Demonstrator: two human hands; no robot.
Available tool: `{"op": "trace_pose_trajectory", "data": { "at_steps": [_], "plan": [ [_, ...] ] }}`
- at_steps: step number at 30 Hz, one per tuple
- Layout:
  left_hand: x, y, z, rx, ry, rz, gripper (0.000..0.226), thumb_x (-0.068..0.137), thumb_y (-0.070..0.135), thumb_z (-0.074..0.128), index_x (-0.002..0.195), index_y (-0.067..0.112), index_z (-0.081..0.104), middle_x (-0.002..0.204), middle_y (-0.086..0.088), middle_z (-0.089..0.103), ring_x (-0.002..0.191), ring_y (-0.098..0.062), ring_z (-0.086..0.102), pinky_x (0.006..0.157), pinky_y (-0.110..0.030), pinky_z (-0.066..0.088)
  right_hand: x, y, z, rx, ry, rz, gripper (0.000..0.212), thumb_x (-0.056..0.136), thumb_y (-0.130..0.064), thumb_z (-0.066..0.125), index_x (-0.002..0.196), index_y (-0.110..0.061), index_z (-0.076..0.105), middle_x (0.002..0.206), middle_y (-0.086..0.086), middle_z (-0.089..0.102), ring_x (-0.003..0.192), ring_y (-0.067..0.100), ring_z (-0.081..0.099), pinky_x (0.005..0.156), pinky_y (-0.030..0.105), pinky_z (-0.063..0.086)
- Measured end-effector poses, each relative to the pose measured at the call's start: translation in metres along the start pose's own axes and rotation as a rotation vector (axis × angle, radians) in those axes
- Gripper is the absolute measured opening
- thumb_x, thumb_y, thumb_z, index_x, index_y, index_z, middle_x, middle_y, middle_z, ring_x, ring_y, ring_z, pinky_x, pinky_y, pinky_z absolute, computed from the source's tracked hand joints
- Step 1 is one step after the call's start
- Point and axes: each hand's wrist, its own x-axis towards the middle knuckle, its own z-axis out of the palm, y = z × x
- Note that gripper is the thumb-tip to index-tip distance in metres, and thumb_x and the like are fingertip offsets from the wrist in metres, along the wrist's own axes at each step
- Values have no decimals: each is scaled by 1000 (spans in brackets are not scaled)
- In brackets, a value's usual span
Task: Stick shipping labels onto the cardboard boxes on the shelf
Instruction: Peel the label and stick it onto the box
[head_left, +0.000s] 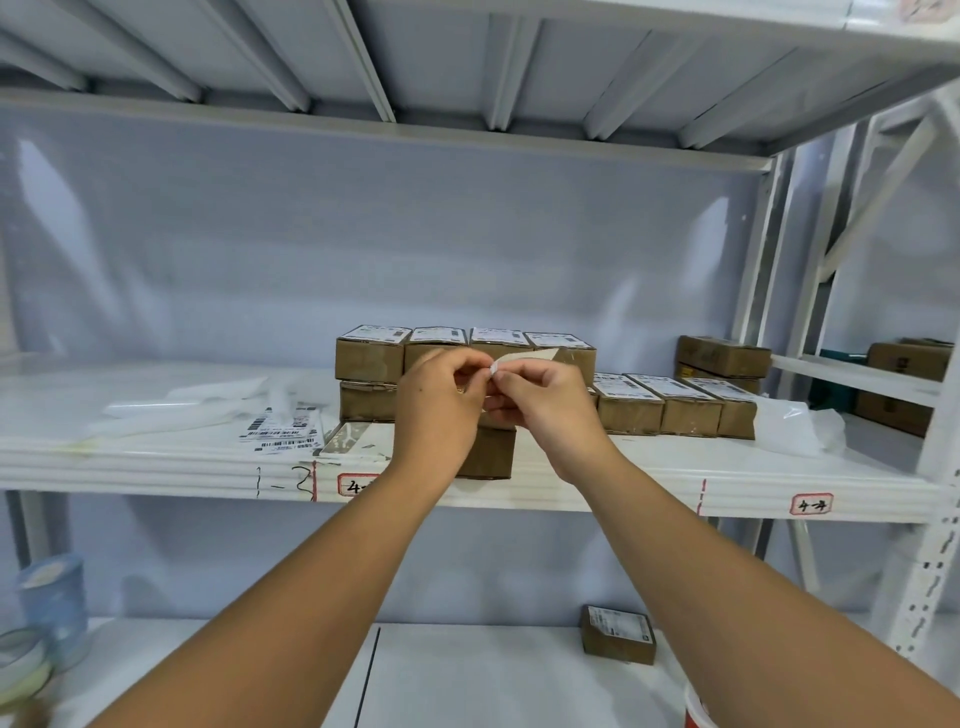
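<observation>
Holds a shipping label (524, 357) in the air between left hand (441, 400) and right hand (545, 400), above the near middle of the shelf (649, 486).

Pinches the label's left end with thumb and fingertips of both hands, fingers curled close round it. Rest of the strip pointing right and slightly far, pale side showing.

- Directly below the hands, at the near edge: one plain cardboard box (488, 452), top largely hidden by the wrists.
- Behind the hands: stacked boxes (369, 358), two high, upper row carrying labels on top.
- Right of that stack and close against it: low row of labelled boxes (675, 410).
- Far right, apart from the row: two brown boxes (722, 356), one on the other; label status not determinable.
- Left of the stack: loose printed labels (280, 431) lying flat, a backing sheet (353, 439) just beside them near the edge, clear plastic bags (182, 405) further left.
- Right end of the shelf: crumpled plastic (795, 421).
- Front lip, right: red-bordered tag (811, 504).
- Lower shelf: single labelled box (618, 634) at right, tape rolls (52, 597) at far left.
</observation>
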Motion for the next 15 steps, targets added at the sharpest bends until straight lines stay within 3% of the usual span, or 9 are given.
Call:
{"op": "trace_pose_trajectory", "data": {
  "at_steps": [4,8,15],
  "plan": [
    [1,-1,-2,20,-6,1,10,87,15,64,91,17,72,93,3,69,82,-8,60,72,-13,43,1,-2,1,-58,1,-17,17,94,-2,53,86,-5,68,73,5,65,59,10,63,62,22,55],
    [0,-1,-5,106,5,2,12,88,23,62,95,23,72,97,8,69,92,-13,60,78,-33,50,1,-3,1,-81,-22,-41,22,94,-2,52,80,-9,67,67,0,65,59,9,62,59,18,52],
    [1,4,-12,359,30,69,18,91,33,56,102,31,71,105,12,67,105,-14,50,72,-28,41,1,-5,2,-178,-18,-100,27,94,-4,52,77,-16,69,69,0,67,63,11,64,61,20,51]
  ]
}}
